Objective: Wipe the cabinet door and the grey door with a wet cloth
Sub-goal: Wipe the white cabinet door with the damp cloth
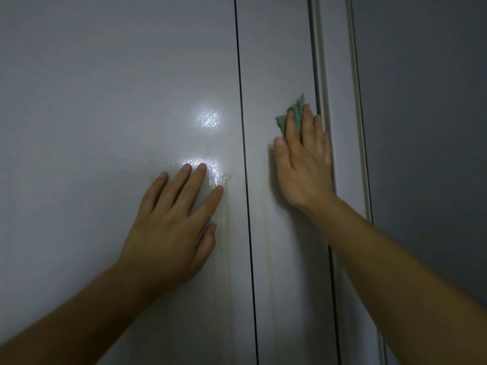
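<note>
Green cloth is pressed flat against the right cabinet door by the right hand, fingers straight, near the door's right edge. The left hand is laid flat, fingers spread, on the left cabinet door, holding nothing. The glossy pale doors are divided by a dark gap. Two light reflections are seen on the left door, a darker grey surface at far right

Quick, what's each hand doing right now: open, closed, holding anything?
Left hand: open, flat on the cabinet door, holding nothing.
Right hand: open, straight fingers pressing the green cloth flat, not gripping it.
</note>
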`<state>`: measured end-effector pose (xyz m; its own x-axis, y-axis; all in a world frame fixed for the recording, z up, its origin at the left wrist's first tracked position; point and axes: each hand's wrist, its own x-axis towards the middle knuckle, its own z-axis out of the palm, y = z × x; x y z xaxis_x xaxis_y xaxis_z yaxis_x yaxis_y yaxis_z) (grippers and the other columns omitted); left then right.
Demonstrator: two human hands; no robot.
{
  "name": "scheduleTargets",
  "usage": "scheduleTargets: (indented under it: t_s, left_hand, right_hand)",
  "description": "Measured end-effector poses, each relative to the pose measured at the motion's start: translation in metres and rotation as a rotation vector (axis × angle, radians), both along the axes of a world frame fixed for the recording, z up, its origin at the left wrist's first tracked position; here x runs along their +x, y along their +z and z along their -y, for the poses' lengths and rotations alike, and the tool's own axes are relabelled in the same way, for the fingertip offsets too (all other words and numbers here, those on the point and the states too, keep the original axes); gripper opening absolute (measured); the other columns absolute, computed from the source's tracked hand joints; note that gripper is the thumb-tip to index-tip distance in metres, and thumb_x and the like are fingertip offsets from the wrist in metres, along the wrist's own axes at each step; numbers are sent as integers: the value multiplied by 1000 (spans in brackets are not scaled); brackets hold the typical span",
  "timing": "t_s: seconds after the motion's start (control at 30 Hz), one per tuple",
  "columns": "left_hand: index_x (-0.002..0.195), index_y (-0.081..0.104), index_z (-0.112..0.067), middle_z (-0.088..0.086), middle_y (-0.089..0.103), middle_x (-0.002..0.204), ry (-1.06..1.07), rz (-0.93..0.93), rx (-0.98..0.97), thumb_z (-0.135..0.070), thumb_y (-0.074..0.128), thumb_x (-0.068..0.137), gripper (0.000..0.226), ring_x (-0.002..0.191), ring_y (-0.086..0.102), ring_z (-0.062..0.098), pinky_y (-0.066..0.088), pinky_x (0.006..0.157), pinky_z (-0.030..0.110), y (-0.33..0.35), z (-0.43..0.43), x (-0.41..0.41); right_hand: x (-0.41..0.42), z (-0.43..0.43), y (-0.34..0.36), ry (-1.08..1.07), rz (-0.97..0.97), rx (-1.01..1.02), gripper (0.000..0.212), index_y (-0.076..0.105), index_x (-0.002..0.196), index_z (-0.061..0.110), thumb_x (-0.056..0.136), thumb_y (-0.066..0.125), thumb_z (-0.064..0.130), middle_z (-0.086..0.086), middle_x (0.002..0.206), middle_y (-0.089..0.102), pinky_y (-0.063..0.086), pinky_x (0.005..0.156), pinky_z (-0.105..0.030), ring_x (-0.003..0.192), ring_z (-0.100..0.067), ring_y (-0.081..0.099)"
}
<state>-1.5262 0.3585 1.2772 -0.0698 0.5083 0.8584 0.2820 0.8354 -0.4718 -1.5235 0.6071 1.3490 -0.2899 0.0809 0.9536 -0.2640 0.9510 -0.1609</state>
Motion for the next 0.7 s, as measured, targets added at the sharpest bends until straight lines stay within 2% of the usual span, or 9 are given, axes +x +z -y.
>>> scheduleTargets:
  t_s: [0.13,0.27,0.5,0.7]
  left_hand:
    - [150,50,-11,21,32,163,-29,21,-5,-37,39,98,59,152,29,38,24,122,57,-2,4,0]
    - [149,50,-8,25,30,163,-13,-14,32,-39,40,98,60,153,26,41,18,123,61,-10,18,7]
    - [150,49,-10,25,29,163,30,33,60,-43,35,100,62,152,25,44,17,121,62,-21,30,2]
    - [148,52,-10,24,32,162,5,-22,82,-40,39,98,60,149,30,45,18,120,61,-21,29,-1]
  right_hand:
    - [0,8,-52,-48,-13,-45,66,-9,162,24,105,6,53,0,169,-19,-13,125,-41,154,-18,-21]
    - [0,11,-106,-88,47,-34,66,-9,162,24,104,9,51,-1,168,-20,-12,125,-44,154,-18,-22]
    - [-3,19,-56,-56,0,-44,67,0,163,22,104,14,51,-6,170,-11,-6,126,-51,156,-25,-15]
    - [9,54,-148,0,76,491,65,6,163,24,106,26,49,-1,171,-9,1,126,-54,156,-26,-13]
